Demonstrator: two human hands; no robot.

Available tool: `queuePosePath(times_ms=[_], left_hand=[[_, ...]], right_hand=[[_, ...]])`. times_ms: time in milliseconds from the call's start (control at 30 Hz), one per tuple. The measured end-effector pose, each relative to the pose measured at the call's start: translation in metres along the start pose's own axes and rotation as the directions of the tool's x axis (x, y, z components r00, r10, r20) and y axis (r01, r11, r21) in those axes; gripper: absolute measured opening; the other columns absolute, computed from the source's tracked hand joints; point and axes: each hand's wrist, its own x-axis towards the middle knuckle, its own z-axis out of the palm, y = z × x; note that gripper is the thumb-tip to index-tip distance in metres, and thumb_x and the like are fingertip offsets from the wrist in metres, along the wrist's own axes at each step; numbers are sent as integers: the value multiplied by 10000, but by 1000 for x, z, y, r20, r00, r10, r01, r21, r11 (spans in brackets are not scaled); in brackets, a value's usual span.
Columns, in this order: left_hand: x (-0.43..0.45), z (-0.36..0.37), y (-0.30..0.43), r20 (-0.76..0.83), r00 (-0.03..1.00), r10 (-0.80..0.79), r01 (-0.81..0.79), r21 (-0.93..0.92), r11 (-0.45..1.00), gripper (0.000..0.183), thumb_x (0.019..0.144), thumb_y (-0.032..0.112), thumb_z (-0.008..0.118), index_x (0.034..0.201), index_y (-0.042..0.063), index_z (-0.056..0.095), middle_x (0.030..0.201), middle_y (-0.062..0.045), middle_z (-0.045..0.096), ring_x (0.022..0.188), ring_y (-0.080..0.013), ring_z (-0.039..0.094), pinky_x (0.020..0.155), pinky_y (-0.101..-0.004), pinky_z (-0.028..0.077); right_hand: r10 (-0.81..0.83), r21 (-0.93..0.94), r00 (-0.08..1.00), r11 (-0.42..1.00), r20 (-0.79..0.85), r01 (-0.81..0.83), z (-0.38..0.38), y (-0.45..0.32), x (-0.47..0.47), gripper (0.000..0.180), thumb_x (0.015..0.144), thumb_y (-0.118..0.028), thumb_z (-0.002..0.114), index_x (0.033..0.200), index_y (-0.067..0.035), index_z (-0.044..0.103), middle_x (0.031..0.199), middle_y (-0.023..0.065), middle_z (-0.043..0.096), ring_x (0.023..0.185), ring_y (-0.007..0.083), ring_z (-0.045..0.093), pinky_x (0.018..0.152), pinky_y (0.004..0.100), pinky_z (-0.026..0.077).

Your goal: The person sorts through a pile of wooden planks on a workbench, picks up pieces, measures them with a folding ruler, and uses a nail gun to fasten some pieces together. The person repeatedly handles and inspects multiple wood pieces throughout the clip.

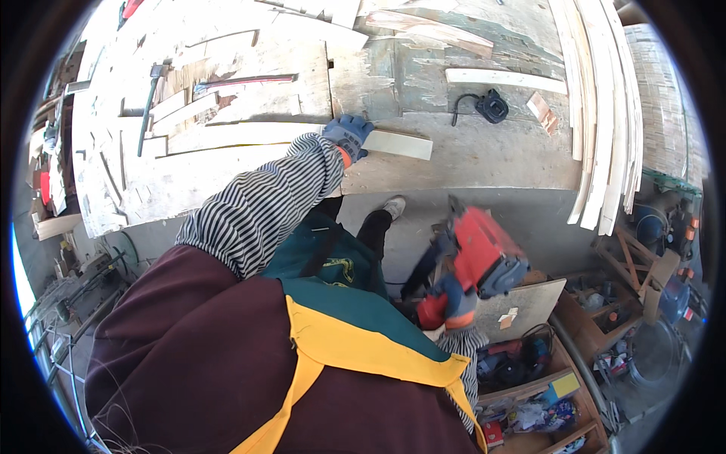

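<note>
My left hand [349,136], in a blue-grey glove with an orange cuff, rests on a thin wood strip [400,144] lying along the near part of the wooden workbench [465,164]; whether its fingers grip the strip cannot be told. Below the bench edge at the right, my right hand [455,298], gloved alike, is shut on the handle of a red power tool [482,244], blurred, its exact kind unclear. A black tape measure [492,106] with a wrist cord lies on the bench to the right of my left hand. At the left lies a hammer [148,110].
Long wood strips [601,113] are stacked across the bench's right end and overhang its front edge. Wood offcuts [428,31] lie scattered over the bench. Below right stand an open wooden drawer unit [573,363] with tools and bags, and a plywood panel [530,309].
</note>
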Motion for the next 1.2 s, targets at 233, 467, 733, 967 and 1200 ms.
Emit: queuePosePath(times_ms=[233, 467, 733, 967, 1200], left_hand=[[7, 15, -5, -83, 996, 36, -39, -39, 998, 561, 764, 379, 716, 1216, 121, 506, 1163, -66, 535, 1114, -268, 513, 966, -383, 412], [18, 35, 0, -190, 979, -71, 40, -161, 986, 258, 863, 198, 517, 1097, 111, 580, 1072, -61, 585, 1010, -251, 567, 837, -372, 469], [6, 20, -3, -136, 991, -12, -5, -125, 992, 350, 847, 228, 569, 1179, 118, 551, 1125, -71, 555, 1066, -259, 538, 902, -382, 444], [2, 9, -5, -69, 998, -5, -5, -153, 988, 557, 777, 342, 699, 1256, 134, 504, 1200, -79, 510, 1131, -284, 495, 966, -395, 416], [4, 6, -4, -9, 1000, -18, 17, -125, 992, 588, 787, 361, 697, 1292, 153, 481, 1256, -89, 490, 1171, -300, 472, 996, -411, 396]], right_hand=[[20, -345, 991, 938, 130, 26, 93, -46, 62, 104, 805, -46, 625, 886, -28, 561, 675, 67, 560, 579, 148, 554, 544, 297, 465], [-156, -585, 966, 772, 205, 248, 77, -32, 84, 160, 808, -53, 613, 961, -16, 589, 739, 92, 601, 591, 196, 580, 519, 314, 477], [-42, -334, 975, 935, 220, 116, 103, -81, 58, 50, 838, -27, 581, 865, 7, 558, 639, 98, 574, 503, 212, 554, 470, 329, 454], [-268, -354, 939, 875, 215, 331, 93, -60, 64, 84, 825, -36, 594, 888, 9, 562, 636, 100, 569, 499, 185, 543, 469, 313, 444], [-120, -188, 979, 971, 163, 150, 68, -54, 40, 99, 804, -37, 579, 887, 17, 570, 674, 95, 574, 534, 179, 552, 499, 304, 459]])
